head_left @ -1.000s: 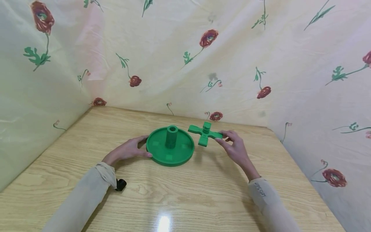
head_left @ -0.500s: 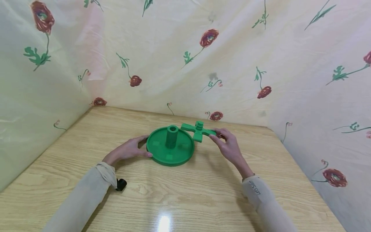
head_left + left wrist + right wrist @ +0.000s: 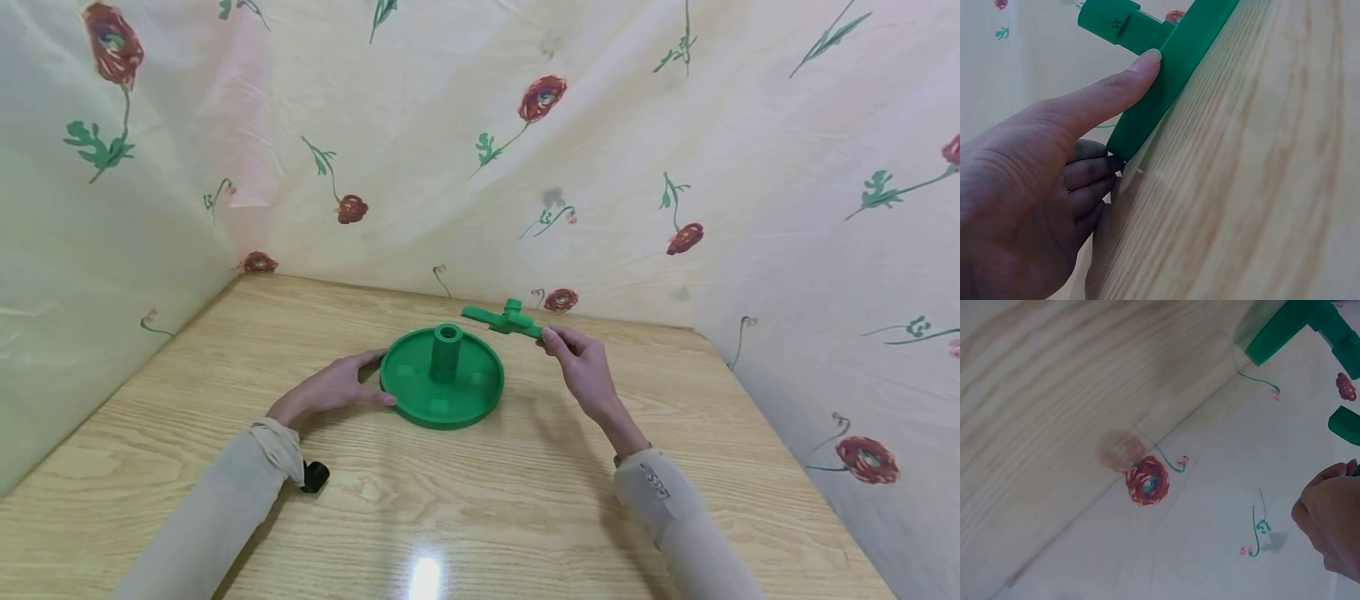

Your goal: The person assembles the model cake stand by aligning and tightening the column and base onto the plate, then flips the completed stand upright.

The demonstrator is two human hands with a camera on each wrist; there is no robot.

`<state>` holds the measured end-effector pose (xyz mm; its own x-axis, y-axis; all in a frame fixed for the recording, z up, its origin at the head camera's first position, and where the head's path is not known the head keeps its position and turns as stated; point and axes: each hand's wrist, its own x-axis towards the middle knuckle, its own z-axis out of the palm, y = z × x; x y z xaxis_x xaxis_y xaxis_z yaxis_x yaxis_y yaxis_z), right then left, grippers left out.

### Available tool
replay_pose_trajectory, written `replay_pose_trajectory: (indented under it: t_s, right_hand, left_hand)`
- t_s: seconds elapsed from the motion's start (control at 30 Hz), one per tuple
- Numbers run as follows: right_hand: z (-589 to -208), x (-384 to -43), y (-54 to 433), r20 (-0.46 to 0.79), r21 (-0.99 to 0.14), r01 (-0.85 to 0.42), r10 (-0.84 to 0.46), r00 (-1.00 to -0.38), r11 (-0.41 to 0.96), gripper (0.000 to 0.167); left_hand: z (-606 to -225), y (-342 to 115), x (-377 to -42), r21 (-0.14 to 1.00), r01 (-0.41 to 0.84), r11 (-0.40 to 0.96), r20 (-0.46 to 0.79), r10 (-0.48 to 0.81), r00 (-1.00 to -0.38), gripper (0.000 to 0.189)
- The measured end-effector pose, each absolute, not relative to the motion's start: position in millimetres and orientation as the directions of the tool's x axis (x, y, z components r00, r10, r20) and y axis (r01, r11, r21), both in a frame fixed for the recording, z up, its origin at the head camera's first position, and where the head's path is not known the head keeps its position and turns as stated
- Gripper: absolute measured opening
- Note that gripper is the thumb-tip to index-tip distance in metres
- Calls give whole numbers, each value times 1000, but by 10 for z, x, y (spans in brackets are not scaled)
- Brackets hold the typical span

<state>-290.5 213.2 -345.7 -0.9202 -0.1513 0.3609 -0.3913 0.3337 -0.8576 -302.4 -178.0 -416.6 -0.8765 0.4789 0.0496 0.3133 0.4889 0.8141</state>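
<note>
We see the right hand (image 3: 588, 375) right of the frame's centre, pinching one arm of a green cross (image 3: 513, 318) between thumb and fingers. The cross is up off the table (image 3: 465, 517), tilted, its far arm pointing left and a short peg (image 3: 513, 304) standing on its hub. Below it and to its left, near the middle of the frame, we find a green dish (image 3: 408, 393) lying on the table, with a hollow post (image 3: 444, 358) upright at its centre. Cross and post are apart.

The left hand (image 3: 341, 386), left of centre, holds the dish by its rim; in the left wrist view we see the thumb against the wall and the fingertips at the edge, and can read "35" on the post. In the right wrist view we get only part of the right hand, at the right edge, so its grip hardly shows there.

At lower left, just beside the left sleeve (image 3: 225, 508), is a small black object (image 3: 316, 477) we cannot identify. Flowered cloth (image 3: 420, 167) fills the upper frame.
</note>
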Motion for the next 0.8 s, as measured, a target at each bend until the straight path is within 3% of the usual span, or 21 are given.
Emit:
replay_pose_trajectory:
  t_s: [0.37,0.8]
  right_hand:
    - [-3497,-2924,1969,260,-962,-266,-93,-961,57,40]
    - [-3530,-2915,1825,345,-935,-345,-12,-938,80,36]
  left_hand:
    - [-4160,-1772,-3034,813,301,498,38,471,-881,100]
    - [-4147,-1768,-3014,820,297,489,38,471,-882,101]
